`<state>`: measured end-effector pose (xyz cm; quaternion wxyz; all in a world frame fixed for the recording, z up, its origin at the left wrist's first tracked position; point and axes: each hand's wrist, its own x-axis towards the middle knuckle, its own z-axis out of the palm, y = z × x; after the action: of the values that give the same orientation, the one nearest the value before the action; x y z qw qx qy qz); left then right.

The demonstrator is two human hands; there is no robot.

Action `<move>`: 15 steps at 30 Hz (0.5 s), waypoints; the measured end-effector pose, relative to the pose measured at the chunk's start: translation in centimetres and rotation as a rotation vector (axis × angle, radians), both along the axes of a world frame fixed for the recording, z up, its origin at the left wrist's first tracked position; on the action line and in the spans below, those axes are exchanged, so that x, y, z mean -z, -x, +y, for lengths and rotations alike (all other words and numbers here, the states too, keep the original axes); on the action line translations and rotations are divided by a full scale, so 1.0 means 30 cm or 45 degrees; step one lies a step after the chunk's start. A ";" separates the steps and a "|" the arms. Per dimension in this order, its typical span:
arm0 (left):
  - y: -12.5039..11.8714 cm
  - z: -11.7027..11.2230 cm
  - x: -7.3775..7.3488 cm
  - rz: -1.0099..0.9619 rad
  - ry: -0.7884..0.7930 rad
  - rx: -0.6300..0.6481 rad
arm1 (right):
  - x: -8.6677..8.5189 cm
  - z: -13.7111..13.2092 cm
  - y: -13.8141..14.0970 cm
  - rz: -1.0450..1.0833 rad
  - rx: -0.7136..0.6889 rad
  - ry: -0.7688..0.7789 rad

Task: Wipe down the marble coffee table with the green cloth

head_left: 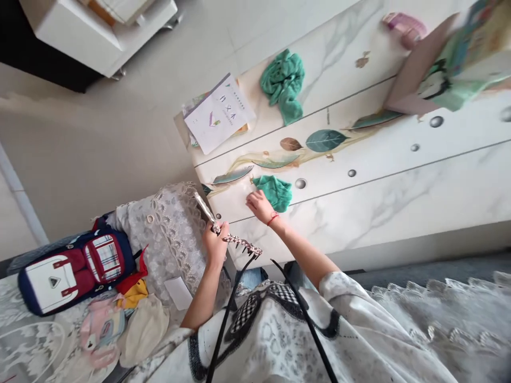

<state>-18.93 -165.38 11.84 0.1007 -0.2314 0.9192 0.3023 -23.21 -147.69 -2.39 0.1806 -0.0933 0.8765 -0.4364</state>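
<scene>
My right hand [259,205], with a red string at the wrist, presses a small green cloth [275,192] against the front of a white marble-look cabinet [399,181] painted with leaves. The fingers are closed on the cloth's edge. My left hand [215,243] is closed round a silvery toothed clip [241,243], just left of the cabinet's corner. A shiny stem [204,208] sticks up from that fist.
A second green cloth [284,85] and a white booklet [219,113] lie on the cabinet top, with a picture book [451,64] and a pink object [404,25] further right. A lace cover [171,234], a red-and-navy backpack [75,268] and soft items lie at the left.
</scene>
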 end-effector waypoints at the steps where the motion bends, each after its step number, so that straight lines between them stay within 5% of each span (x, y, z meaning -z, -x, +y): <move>1: 0.040 0.075 -0.014 0.000 0.009 0.059 | -0.006 0.119 -0.009 0.022 0.147 0.006; 3: 0.132 0.275 -0.026 -0.040 0.026 0.185 | -0.014 0.420 -0.043 0.057 0.530 -0.037; 6: 0.267 0.673 0.002 -0.198 0.017 0.381 | -0.010 0.939 -0.072 0.086 1.044 -0.297; 9: 0.347 1.099 0.089 -0.360 -0.087 0.441 | 0.019 1.378 -0.032 0.103 1.268 -0.533; 12: 0.359 1.446 0.217 -0.472 -0.155 0.379 | 0.074 1.657 0.052 0.057 1.309 -0.614; 15: 0.338 1.679 0.338 -0.583 -0.213 0.273 | 0.136 1.826 0.115 0.053 1.321 -0.627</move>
<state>-29.07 -115.01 1.71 0.3563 -0.1859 0.8636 0.3044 -26.67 -92.90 -6.49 -0.0581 0.3854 0.8867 -0.2489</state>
